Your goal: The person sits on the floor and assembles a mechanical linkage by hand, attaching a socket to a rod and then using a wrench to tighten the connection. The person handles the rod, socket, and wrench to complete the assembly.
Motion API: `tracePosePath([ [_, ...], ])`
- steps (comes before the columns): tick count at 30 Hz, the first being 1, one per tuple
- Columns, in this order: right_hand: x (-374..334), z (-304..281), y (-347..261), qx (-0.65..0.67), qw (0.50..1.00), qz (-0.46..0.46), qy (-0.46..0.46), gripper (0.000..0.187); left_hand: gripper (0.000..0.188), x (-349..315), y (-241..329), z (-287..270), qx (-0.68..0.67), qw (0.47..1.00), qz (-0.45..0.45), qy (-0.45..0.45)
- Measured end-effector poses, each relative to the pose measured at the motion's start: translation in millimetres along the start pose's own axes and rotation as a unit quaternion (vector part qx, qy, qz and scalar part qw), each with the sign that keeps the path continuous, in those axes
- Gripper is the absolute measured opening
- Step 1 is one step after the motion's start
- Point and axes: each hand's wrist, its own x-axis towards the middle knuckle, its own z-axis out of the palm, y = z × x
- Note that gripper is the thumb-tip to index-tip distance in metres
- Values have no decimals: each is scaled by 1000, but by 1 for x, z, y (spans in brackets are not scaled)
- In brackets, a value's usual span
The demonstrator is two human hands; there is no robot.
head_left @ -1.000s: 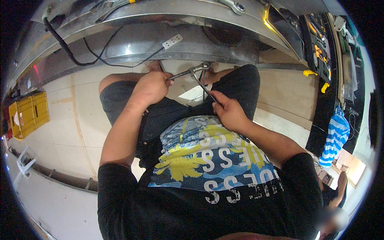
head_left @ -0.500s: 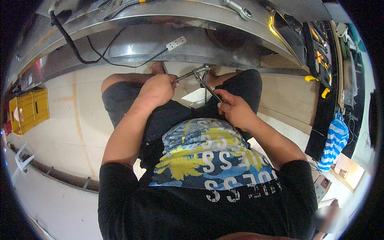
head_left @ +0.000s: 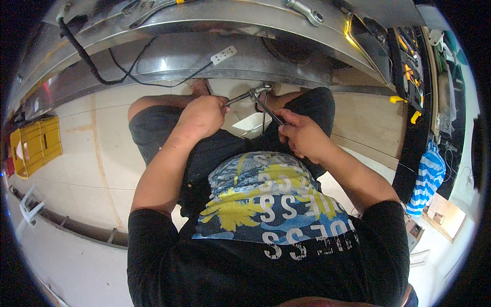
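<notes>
On my feed, far left, a yellow crate [head_left: 38,146] sits on the tiled floor. A black cable [head_left: 82,53] hangs down the steel bench [head_left: 225,14], and another thin cord runs to a white socket strip [head_left: 224,55].

Next I get the left hand [head_left: 203,116], a closed fist on the near end of a metal bar [head_left: 238,98]. The bar points up and right out of the fist, ending in a chrome ratchet head [head_left: 263,88] well clear of the fingers. Just right of that, a dark-handled tool [head_left: 270,112] slants down from the bar (they meet just below the head; how they join, I can't tell). A pale tray [head_left: 249,124] shows between the thighs, lower in view than both tools.

The right hand [head_left: 303,134] is curled on the lower end of the dark-handled tool, thumb side up, so the tool leads up-left from it. Farther right I see a chrome wrench [head_left: 305,11] on the bench, orange-handled tools [head_left: 407,69] and a blue-and-white striped cloth [head_left: 428,176].
</notes>
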Motion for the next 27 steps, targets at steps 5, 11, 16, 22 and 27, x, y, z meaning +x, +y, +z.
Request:
tracePosePath([
  [5, 2, 6, 0, -22, 999, -31, 6, 46, 28, 1, -2, 1, 10, 1000, 6, 7],
  [11, 8, 19, 18, -193, 964, -161, 91, 41, 28, 3, -6, -4, 17, 1000, 7, -12],
  [16, 4, 25, 11, -209, 954, -186, 104, 38, 28, 4, -7, -4, 15, 1000, -4, -9],
  [22, 2, 32, 8, -227, 958, -139, 108, 35, 27, 3, -5, -11, 20, 1000, 4, -10],
  [27, 5, 35, 16, -216, 950, -186, 128, 33, 27, 5, -7, -8, 21, 1000, -4, 2],
])
